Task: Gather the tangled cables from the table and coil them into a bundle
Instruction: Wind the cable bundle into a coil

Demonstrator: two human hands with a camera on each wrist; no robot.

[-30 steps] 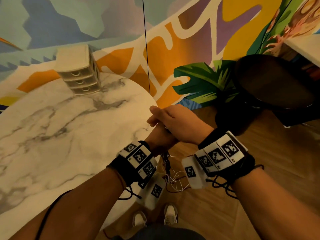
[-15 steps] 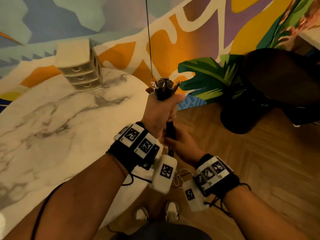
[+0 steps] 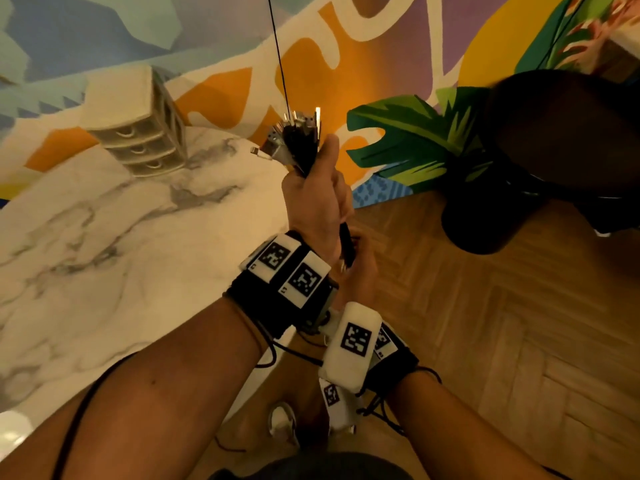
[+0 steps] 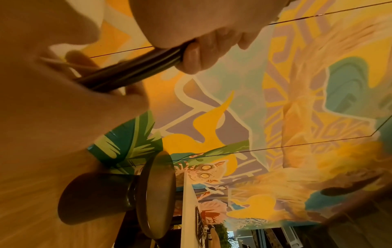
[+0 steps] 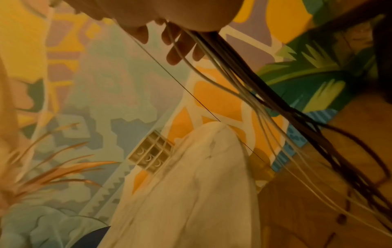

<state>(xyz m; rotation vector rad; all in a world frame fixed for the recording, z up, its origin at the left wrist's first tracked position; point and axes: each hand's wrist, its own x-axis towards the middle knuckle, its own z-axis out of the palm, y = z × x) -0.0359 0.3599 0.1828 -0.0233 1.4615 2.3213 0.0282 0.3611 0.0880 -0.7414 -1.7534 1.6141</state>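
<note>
The cable bundle (image 3: 300, 143) is a bunch of black and white leads with metal plugs fanning out at its top end. My left hand (image 3: 323, 188) grips it just under the plugs, raised beside the marble table (image 3: 104, 258). The black strands (image 3: 346, 245) run down past my left wrist to my right hand (image 3: 362, 271), which is mostly hidden behind that wrist and holds them lower down. In the left wrist view my fingers (image 4: 192, 57) wrap the dark bundle (image 4: 135, 67). In the right wrist view my right hand (image 5: 180, 42) holds the strands (image 5: 275, 100), which trail loose toward the floor.
A small beige drawer unit (image 3: 138, 133) stands at the table's far edge. A dark round stool (image 3: 554, 157) sits on the wooden floor (image 3: 502, 323) to the right. A painted wall (image 3: 381, 46) is behind, with a thin black cord (image 3: 277, 50) hanging in front.
My left hand has lifted the plug end of the bundle upward. My right hand has dropped below the left wrist, drawn along the strands.
</note>
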